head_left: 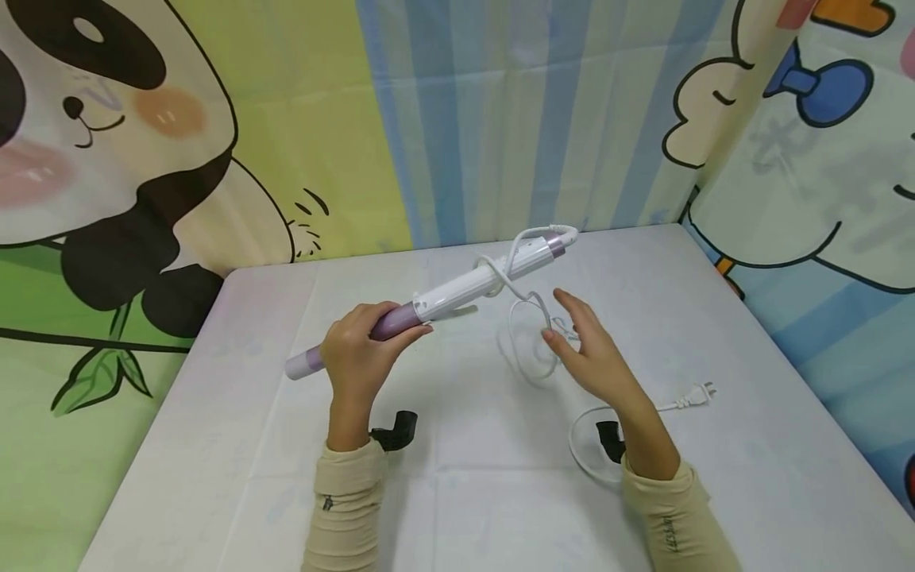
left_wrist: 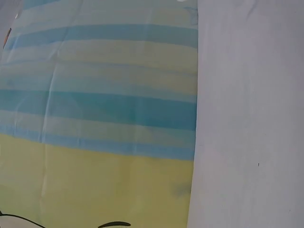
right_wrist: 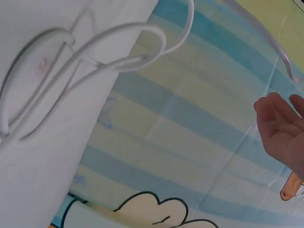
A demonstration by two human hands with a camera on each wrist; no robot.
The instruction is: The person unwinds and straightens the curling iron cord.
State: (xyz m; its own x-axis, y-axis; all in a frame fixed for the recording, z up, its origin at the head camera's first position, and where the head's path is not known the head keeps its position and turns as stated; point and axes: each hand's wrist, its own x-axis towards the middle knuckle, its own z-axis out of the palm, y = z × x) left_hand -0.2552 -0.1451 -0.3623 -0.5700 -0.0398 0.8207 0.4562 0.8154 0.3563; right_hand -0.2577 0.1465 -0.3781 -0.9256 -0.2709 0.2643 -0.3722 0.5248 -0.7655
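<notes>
My left hand (head_left: 357, 349) grips a curling iron (head_left: 457, 292) by its lilac barrel, with the thumb along the underside. The white handle tilts up toward the far right, raised over the table. Around that handle winds a white cord (head_left: 503, 274), which drops in loose loops near my right hand (head_left: 593, 357). That hand has its fingers extended and thumb apart, with nothing gripped. In the right wrist view, cord loops (right_wrist: 109, 33) fill the upper left and the same hand's fingers (right_wrist: 270, 114) show at the right edge. The left wrist view shows neither the iron nor the hand.
On the white table (head_left: 486, 508), the cord's two-pin plug (head_left: 695, 396) lies to the right. Black camera mounts (head_left: 396, 431) sit at both wrists. A cartoon-printed curtain (head_left: 500, 119) rises behind the table's far edge and continues along the right side.
</notes>
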